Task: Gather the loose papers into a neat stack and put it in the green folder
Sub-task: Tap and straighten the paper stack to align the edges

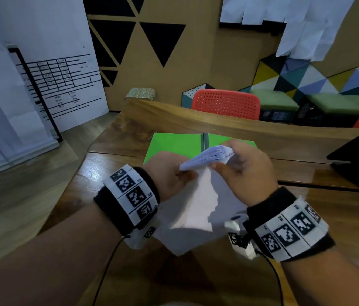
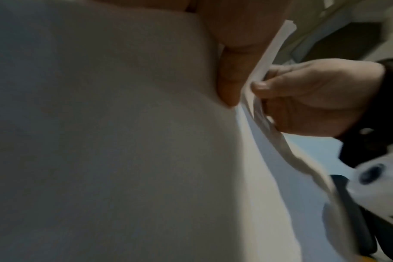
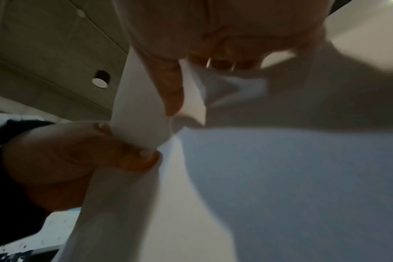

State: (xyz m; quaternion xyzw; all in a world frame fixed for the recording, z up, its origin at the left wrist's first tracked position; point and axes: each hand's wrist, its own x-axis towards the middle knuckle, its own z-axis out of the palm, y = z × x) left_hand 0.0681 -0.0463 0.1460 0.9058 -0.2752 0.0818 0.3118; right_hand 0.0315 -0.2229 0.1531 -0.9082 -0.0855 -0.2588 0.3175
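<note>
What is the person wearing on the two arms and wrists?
Both forearms are bare, without sleeves. Each wrist carries a black band with white square-coded marker tiles, left wrist band, right wrist band. A small white camera unit with a thin black cable hangs under each.

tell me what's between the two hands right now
In the head view, the stack of papers spans the gap, pinched by the left hand and the right hand, above the open green folder.
</note>
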